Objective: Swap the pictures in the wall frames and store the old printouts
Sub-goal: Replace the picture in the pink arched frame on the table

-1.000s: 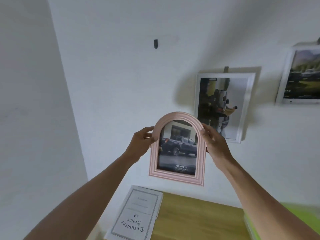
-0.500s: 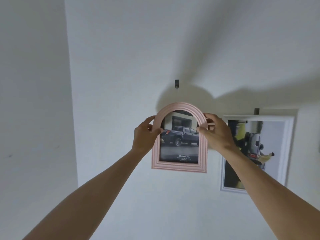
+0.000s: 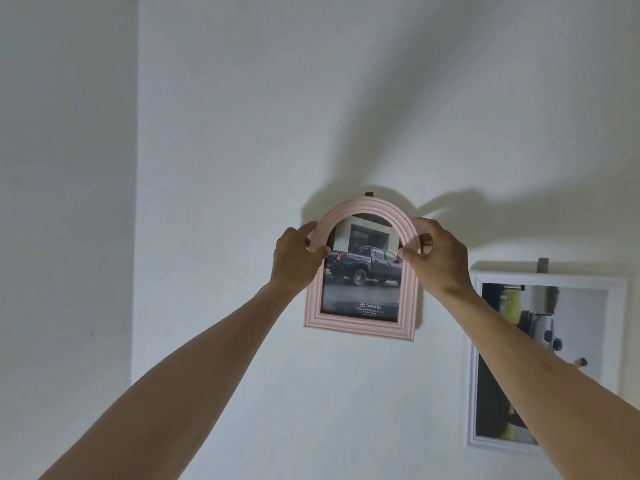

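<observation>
the wall [image 3: 242, 133] is plain white and meets a side wall [image 3: 62, 202] at a corner on the left. soft grey shadows [image 3: 398, 116] fall across it.

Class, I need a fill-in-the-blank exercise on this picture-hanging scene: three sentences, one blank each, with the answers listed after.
1. Both hands, left hand and right hand, grip the arched frame, whose colour is ____.
2. The print in that frame shows a dark ____ above the word TOYOTA.
3. The white frame hangs to the ____ of the arched one, below a wall hook.

Answers: pink; pickup truck; right
</observation>
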### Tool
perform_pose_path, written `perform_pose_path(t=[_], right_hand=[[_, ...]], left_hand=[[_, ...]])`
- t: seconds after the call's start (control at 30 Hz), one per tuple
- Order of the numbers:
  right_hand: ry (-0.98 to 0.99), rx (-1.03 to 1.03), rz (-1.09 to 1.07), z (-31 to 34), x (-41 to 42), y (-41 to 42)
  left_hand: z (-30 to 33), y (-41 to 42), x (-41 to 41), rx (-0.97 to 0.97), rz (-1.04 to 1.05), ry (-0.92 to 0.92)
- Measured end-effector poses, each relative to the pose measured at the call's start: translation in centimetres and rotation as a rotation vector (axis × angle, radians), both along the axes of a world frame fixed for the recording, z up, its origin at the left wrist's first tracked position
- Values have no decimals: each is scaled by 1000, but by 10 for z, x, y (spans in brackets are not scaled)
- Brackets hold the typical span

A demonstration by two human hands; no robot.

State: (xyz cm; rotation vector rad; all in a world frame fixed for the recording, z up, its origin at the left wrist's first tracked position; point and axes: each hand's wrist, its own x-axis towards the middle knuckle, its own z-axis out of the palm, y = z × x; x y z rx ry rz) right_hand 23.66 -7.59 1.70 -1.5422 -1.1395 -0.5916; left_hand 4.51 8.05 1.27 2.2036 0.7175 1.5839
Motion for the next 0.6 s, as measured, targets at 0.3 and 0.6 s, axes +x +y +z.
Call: perform_pose_path(t=[0.3, 0.6], right_hand=[[-110, -41, -164, -20, 4, 7], [-127, -39, -207, -26, 2, 9]], left_hand=[[-17, 12, 7, 105, -4, 23], [-24, 19, 9, 102, 11, 82]])
